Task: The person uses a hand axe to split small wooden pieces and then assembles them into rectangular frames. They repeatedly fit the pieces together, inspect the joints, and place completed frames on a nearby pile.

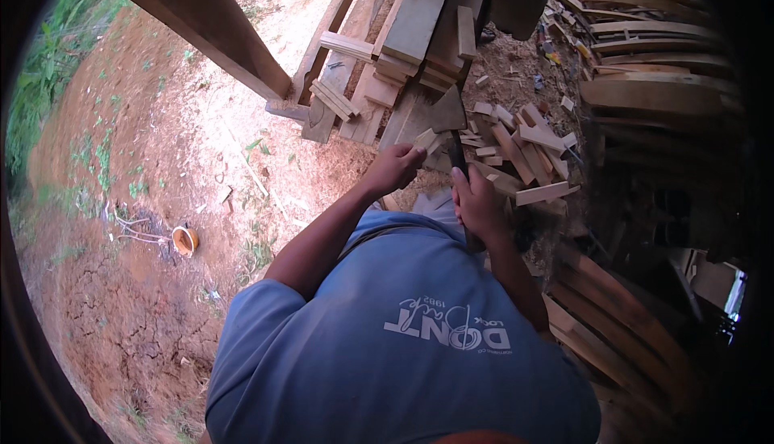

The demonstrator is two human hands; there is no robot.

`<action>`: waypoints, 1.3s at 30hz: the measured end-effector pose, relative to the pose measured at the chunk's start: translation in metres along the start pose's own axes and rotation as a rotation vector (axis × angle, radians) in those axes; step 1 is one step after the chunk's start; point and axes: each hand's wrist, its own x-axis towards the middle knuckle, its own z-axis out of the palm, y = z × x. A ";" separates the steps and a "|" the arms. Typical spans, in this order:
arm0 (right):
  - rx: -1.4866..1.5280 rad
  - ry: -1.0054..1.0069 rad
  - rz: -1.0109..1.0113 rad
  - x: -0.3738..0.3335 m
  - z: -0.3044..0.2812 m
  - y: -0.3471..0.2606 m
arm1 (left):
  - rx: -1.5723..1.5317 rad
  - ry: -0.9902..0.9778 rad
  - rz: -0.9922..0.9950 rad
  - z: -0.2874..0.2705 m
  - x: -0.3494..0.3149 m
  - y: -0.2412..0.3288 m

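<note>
My right hand [479, 204] is wrapped round the dark handle of a hatchet [448, 113], whose broad grey blade points away from me. Close to its left, my left hand [395, 168] pinches a small pale wood block [426, 138] near the blade. Both stand over the near end of a plank bench [403, 124]. Short wooden sticks [335, 99] lie on the boards just beyond my left hand. The lower edge of the block is partly hidden by my fingers.
Loose cut wood pieces [524, 150] are heaped to the right of the hatchet. A thick timber post [214, 29] slants in at upper left. Long curved boards [653, 61] are stacked at far right. An orange container [185, 241] sits on bare soil at left.
</note>
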 end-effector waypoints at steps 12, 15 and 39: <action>-0.201 0.069 -0.149 0.020 0.005 0.034 | -0.031 -0.041 0.005 -0.004 -0.001 0.002; -0.112 0.054 -0.087 0.011 0.001 0.025 | 0.013 -0.006 -0.016 -0.001 -0.002 0.001; -0.217 0.064 -0.143 -0.008 -0.011 -0.012 | 0.022 0.014 -0.001 0.002 -0.008 0.004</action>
